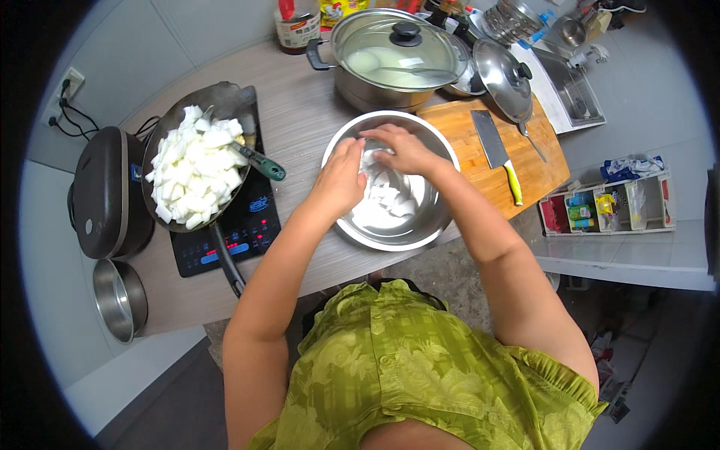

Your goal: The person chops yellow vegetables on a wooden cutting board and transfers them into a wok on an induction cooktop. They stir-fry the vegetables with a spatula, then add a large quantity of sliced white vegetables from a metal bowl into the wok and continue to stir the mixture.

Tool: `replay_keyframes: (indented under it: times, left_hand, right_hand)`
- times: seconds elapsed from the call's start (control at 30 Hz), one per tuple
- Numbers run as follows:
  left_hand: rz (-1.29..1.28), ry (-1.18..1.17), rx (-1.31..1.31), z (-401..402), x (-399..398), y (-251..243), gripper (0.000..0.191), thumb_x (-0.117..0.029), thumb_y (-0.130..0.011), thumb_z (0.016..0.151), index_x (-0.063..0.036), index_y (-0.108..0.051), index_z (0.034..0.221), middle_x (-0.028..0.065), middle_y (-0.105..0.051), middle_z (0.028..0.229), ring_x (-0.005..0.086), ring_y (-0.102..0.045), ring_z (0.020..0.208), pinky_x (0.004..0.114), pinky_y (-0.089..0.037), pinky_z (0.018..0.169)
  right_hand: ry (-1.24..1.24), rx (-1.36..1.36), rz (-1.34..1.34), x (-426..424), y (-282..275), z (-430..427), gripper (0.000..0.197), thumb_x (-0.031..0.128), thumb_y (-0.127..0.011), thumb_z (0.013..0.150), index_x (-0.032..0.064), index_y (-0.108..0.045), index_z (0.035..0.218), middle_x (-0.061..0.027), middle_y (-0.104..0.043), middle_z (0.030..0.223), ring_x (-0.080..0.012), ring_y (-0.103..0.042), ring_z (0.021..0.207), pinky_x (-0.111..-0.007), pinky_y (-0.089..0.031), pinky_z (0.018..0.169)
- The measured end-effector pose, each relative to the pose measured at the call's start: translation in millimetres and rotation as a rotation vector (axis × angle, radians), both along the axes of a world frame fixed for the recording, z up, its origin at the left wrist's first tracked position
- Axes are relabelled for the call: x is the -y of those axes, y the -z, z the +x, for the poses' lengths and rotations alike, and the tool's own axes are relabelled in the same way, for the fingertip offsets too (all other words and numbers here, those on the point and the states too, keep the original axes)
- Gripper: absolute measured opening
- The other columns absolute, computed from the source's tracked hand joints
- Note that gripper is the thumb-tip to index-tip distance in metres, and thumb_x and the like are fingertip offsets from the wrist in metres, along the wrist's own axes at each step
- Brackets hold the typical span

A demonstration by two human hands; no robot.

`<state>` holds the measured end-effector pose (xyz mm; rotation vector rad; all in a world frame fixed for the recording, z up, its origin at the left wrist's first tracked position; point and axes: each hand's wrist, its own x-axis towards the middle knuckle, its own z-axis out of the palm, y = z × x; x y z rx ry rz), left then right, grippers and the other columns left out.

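Note:
Both my hands reach into a wide stainless steel bowl (pixel 433 199) on the counter. My left hand (pixel 340 179) is at its left side, fingers close together and thumb apart; the palm is hidden. Across from it, my right hand (pixel 406 149) curves over the far part of the bowl, fingers and thumb apart, with nothing seen between them. Several white cut pieces (pixel 394 201) lie at the bottom. To the left, white chopped vegetable chunks (pixel 197 163) are heaped in a wok (pixel 228 95), beside a utensil with a green handle (pixel 267 166).
The wok sits on a lit induction cooktop (pixel 259 205), its handle (pixel 228 261) towards me. Right of the bowl, a cleaver (pixel 490 138) and part of a steel lid (pixel 502 79) rest on a wooden board (pixel 540 174). A lidded pot (pixel 388 98) stands behind. A sink (pixel 574 93) is beyond.

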<state>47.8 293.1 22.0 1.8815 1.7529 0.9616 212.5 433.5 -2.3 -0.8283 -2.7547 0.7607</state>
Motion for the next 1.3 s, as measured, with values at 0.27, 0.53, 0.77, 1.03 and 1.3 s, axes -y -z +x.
replay_keyframes:
  times: [0.27,0.53,0.77,1.03,1.3]
  left_hand:
    - [-0.884,-0.054,0.148,24,-52,39,0.048,-0.033,-0.055,0.094,-0.0056,-0.049,0.132,0.0189,-0.056,0.121,0.0276,-0.057,0.108,0.038,-0.051,0.085]
    - [-1.057,-0.137,0.628,76,-34,55,0.038,-0.024,-0.047,0.099,-0.0097,-0.042,0.134,0.0075,-0.058,0.107,0.0147,-0.056,0.085,0.032,-0.050,0.063]
    - [-0.757,-0.303,0.301,80,-37,55,0.062,-0.010,-0.050,0.084,-0.0047,-0.029,0.142,0.0332,-0.055,0.120,0.0433,-0.057,0.112,0.043,-0.045,0.095]
    - [-1.077,-0.105,0.503,77,-34,60,0.047,-0.021,-0.042,0.093,-0.0172,-0.037,0.140,0.0058,-0.058,0.089,0.0173,-0.055,0.073,0.037,-0.048,0.053]
    - [-1.092,-0.119,0.803,98,-17,53,0.040,-0.014,-0.046,0.094,-0.0072,-0.036,0.132,0.0102,-0.060,0.106,0.0134,-0.060,0.083,0.027,-0.047,0.056]
  right_hand:
    - [0.058,0.212,-0.476,-18,36,2,0.024,0.033,-0.068,0.083,0.0107,-0.075,0.089,-0.0108,-0.070,0.077,-0.0257,-0.066,0.073,-0.035,-0.050,0.073]
    - [0.261,0.300,-0.925,2,14,49,0.021,0.020,-0.067,0.087,-0.0004,-0.068,0.085,-0.0047,-0.059,0.064,-0.0116,-0.050,0.053,-0.028,-0.041,0.046]
    - [0.283,0.199,-0.467,6,16,48,0.031,0.028,-0.068,0.081,0.0066,-0.065,0.103,-0.0163,-0.069,0.094,-0.0307,-0.067,0.088,-0.042,-0.051,0.078]
    - [0.249,0.543,-0.289,18,5,33,0.044,0.035,-0.053,0.092,-0.0037,-0.064,0.110,-0.0210,-0.066,0.111,-0.0332,-0.062,0.109,-0.042,-0.047,0.095]
    - [0.125,0.567,-0.854,32,13,48,0.037,0.025,-0.061,0.088,-0.0097,-0.063,0.099,-0.0203,-0.065,0.091,-0.0290,-0.067,0.059,-0.038,-0.055,0.044]
